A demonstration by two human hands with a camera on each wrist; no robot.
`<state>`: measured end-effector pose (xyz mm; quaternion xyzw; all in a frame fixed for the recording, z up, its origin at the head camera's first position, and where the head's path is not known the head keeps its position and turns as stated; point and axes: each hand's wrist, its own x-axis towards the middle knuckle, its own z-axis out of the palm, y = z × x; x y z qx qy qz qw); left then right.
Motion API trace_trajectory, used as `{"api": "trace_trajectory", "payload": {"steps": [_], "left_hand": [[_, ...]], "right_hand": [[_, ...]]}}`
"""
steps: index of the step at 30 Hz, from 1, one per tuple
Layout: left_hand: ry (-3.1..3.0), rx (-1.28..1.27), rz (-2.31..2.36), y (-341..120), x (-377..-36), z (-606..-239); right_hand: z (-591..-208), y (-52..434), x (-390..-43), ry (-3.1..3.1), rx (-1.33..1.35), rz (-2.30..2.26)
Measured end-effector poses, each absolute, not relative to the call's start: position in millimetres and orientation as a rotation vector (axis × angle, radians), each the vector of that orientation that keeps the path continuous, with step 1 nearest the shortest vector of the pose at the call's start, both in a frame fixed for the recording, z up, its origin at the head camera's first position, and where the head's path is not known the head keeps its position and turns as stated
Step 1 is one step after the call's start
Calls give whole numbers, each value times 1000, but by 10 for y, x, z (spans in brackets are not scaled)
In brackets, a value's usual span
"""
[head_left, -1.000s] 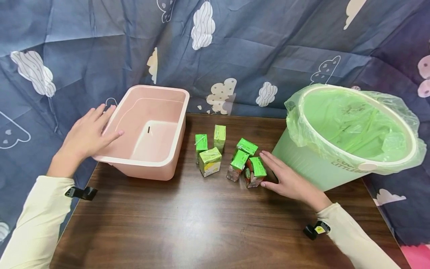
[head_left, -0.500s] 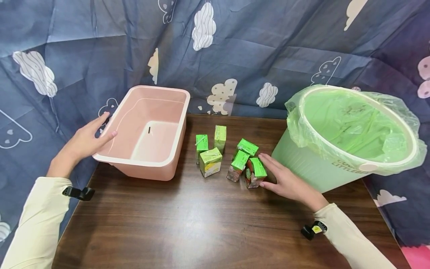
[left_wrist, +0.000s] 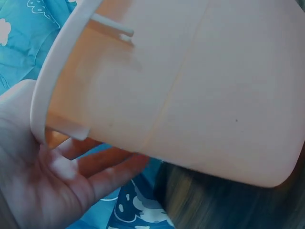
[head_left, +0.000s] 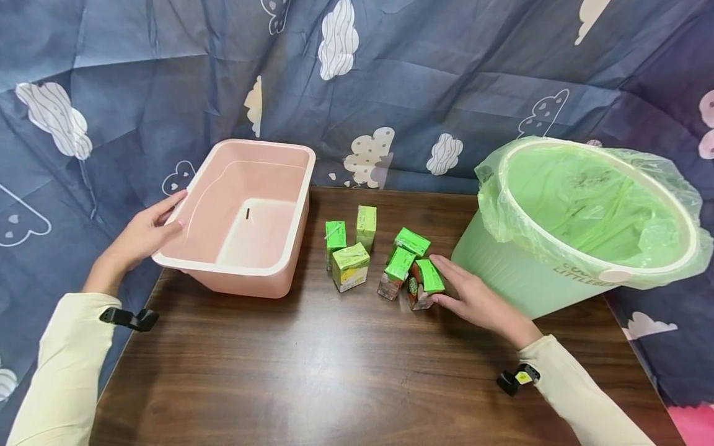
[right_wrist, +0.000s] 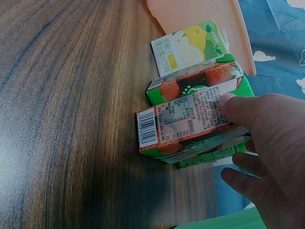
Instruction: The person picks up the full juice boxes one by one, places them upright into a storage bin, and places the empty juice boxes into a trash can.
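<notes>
On the left of the head view, my left hand (head_left: 142, 234) grips the near-left rim of a pink plastic tub (head_left: 251, 286). Its thumb lies over the rim and its fingers reach below it outside, as the left wrist view shows. My right hand (head_left: 480, 303) holds a juice box (right_wrist: 188, 121) with strawberry pictures, the thumb on its printed face and fingers round behind. Two more green-topped juice boxes stand right beside it, one in front (head_left: 398, 265) and one behind (head_left: 411, 243).
Left of these stand a pale-yellow juice box (head_left: 350, 267), a lime-topped box (head_left: 365, 227) and a green box (head_left: 336, 238) with a straw. A green bin (head_left: 496, 272) with a plastic liner is at the right. Dark wooden table (head_left: 312, 371); patterned blue cloth (head_left: 424, 74) behind.
My left hand has come down from above the tub's left rim and taken hold of it. The right hand stays at the same juice box; the boxes have not moved.
</notes>
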<state>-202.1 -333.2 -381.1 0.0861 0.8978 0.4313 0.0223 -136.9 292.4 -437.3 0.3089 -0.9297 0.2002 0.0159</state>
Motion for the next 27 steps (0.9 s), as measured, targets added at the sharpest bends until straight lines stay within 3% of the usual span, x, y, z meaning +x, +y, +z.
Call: {"api": "trace_trajectory", "payload": {"steps": [27], "left_hand": [[2754, 244, 1461, -3319, -2011, -3840]], "right_hand": [[-4432, 2928, -1385, -2733, 961, 732]]}}
